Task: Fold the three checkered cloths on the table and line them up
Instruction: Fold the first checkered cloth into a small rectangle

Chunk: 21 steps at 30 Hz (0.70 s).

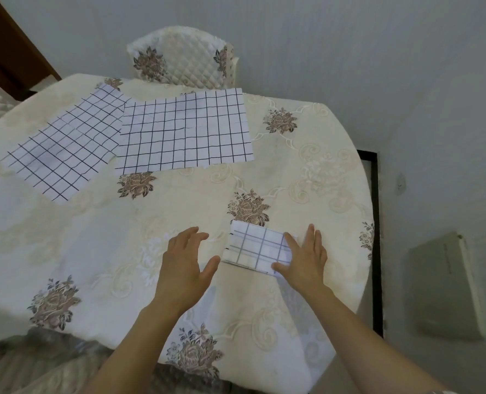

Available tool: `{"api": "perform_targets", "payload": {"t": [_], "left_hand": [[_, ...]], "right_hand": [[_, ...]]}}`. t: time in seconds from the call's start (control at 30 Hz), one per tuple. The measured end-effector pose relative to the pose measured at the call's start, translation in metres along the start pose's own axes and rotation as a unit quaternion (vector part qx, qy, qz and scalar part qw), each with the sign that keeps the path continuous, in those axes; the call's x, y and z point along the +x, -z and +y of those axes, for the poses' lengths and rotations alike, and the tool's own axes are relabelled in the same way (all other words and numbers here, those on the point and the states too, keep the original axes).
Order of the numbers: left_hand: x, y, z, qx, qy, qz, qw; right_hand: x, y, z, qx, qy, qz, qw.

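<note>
R hand (307, 260): flat, fingers straight and close together, palm down on R end of folded cloth (254, 247). L hand (185, 260): just L of folded cloth, fingers spread and loosely bent, holding nothing; thumb tip close to cloth's near-L corner, contact can't tell. Folded cloth: small checkered rectangle, lying flat on table (108, 237) w/ floral cover, between both hands. Beyond folded cloth, well apart: mid cloth (185, 132), unfolded, spread flat. Further L of that: far-L cloth (62, 146), also unfolded, its R edge tucked under mid cloth's L edge. Past both, at table's far side from folded cloth: quilted chair (185, 61).
</note>
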<state>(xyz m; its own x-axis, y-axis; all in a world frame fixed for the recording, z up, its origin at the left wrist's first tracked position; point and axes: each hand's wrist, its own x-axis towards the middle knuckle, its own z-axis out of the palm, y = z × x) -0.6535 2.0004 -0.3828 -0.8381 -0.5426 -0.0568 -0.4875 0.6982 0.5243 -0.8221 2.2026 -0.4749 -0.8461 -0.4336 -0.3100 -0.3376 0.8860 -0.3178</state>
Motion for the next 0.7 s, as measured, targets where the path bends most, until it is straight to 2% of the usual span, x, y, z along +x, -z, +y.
{"api": "perform_targets", "payload": {"t": [0.3, 0.43, 0.57, 0.7], "left_hand": [[-0.01, 0.016, 0.003, -0.034, -0.018, 0.006, 0.999], [-0.023, 0.031, 0.003, -0.056, -0.043, 0.02, 0.997], [-0.039, 0.052, 0.002, -0.072, -0.077, 0.034, 0.994], [-0.053, 0.07, 0.003, -0.084, -0.101, 0.044, 0.99]], "right_hand": [[-0.042, 0.043, -0.014, 0.115, 0.014, 0.045, 0.992], [-0.078, 0.06, -0.025, 0.156, 0.029, 0.085, 0.984], [-0.12, 0.077, -0.044, 0.225, 0.058, 0.092, 0.968], [-0.162, 0.086, -0.06, 0.248, 0.074, 0.111, 0.959]]}}
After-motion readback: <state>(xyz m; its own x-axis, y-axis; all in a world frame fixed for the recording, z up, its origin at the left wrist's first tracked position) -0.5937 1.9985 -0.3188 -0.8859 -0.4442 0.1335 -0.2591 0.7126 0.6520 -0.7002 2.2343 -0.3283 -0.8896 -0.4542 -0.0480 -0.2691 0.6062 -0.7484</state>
